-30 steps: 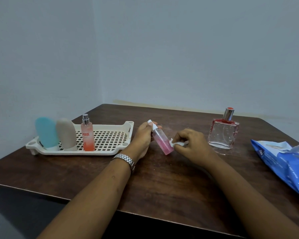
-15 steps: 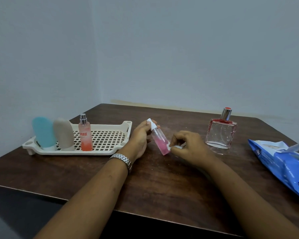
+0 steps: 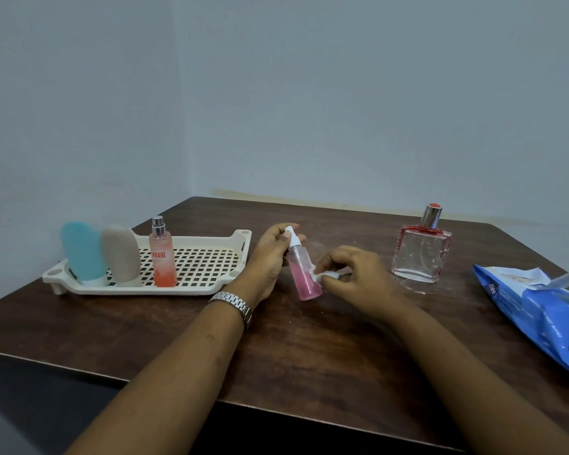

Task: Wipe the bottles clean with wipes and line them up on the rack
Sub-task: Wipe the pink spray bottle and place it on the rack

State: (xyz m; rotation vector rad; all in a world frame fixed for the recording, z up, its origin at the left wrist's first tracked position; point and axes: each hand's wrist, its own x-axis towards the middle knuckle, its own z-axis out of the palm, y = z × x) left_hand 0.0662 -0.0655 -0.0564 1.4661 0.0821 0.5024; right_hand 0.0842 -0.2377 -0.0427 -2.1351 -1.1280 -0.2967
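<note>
Pink spray bottle (image 3: 304,275) tilted, left hand (image 3: 270,261) gripping top; right hand (image 3: 352,279) fingers pinching wipe (image 3: 326,275) against it

free room on the rack (image 3: 207,267) right of the orange spray bottle (image 3: 162,261); bare table (image 3: 309,356) in front; blocked at right by glass bottle (image 3: 421,257) and wipes pack (image 3: 539,316).

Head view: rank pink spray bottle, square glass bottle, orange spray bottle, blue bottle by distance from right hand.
1. pink spray bottle: the right hand presses a wipe on it.
2. square glass bottle: just right.
3. orange spray bottle: on rack, left.
4. blue bottle: rack's far left.
</note>
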